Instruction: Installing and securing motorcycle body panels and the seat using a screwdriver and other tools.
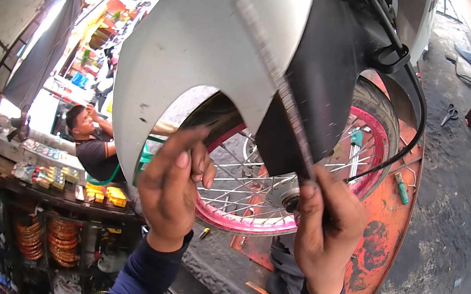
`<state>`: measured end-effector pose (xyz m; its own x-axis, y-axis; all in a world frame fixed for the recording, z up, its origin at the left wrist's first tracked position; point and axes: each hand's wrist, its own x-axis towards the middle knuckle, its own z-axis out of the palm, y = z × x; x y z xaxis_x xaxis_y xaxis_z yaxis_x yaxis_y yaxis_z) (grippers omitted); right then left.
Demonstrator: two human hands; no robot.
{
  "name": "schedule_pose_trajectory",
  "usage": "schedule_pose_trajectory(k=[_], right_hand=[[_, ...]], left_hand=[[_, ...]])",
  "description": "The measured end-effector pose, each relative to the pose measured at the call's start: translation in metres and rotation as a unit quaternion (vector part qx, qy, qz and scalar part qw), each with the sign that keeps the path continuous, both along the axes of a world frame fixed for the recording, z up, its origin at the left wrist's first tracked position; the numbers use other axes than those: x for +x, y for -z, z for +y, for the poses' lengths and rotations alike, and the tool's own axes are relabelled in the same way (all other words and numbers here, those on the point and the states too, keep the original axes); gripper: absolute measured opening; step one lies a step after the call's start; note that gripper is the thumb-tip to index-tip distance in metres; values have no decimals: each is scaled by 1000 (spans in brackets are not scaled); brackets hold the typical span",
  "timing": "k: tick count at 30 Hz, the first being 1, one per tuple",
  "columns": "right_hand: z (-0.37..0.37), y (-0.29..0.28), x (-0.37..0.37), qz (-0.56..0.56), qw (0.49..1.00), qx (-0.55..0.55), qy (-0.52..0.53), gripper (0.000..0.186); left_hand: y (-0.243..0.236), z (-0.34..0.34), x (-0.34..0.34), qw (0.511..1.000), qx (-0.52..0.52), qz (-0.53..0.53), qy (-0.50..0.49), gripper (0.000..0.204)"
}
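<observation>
Pinched between the thumb and fingers of my right hand (328, 223) is the lower end of a long, narrow, grey-brown strip (263, 50). It slants up and left across the motorcycle's grey and black body panels (203, 37); its far end is blurred, and I cannot tell its exact kind. My left hand (170, 189) is raised beside the lower grey panel, index finger extended and other fingers loosely bent. Nothing shows in it. Behind both hands is a spoked wheel with a pink rim (235, 224) and black tyre (380, 105), partly hidden by the panels.
An orange-red metal platform (382, 250) lies under the wheel, with a green tube (401, 188) on it. Scissors (450, 114) lie on the floor to the right. At left, a person (97, 146) is behind a counter with small yellow boxes (105, 194) and coiled orange items (63, 240) below.
</observation>
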<state>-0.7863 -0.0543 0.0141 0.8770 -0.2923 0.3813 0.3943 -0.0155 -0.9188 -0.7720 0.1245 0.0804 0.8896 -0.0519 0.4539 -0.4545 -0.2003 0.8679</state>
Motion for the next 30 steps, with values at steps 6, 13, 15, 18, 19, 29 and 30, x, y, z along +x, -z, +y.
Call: schedule_pose_trajectory(k=[6,13,15,18,19,29,30], right_hand=[[25,1,1,-5,995,52,89,11],[30,-26,0,-41,988,-7,147,9],[31,-32,1,-29,990,-1,139,9],[32,-34,4,-22,991,6,134,9],[33,-34,4,-26,990,8,137,9],[35,-41,6,1,994,83,75,12],[38,-43,5,28,989,127,66,13]], left_hand=[[-63,-42,44,990,-49,-16,134,47],[-66,-64,56,990,1,-64,129,41],[-67,-63,58,990,1,-62,130,40],[-67,-64,59,991,-3,-63,120,39],[-67,-65,59,992,-7,-65,111,39],[-71,-69,61,993,-19,-82,88,31],[-73,-63,59,995,-12,-32,98,29]])
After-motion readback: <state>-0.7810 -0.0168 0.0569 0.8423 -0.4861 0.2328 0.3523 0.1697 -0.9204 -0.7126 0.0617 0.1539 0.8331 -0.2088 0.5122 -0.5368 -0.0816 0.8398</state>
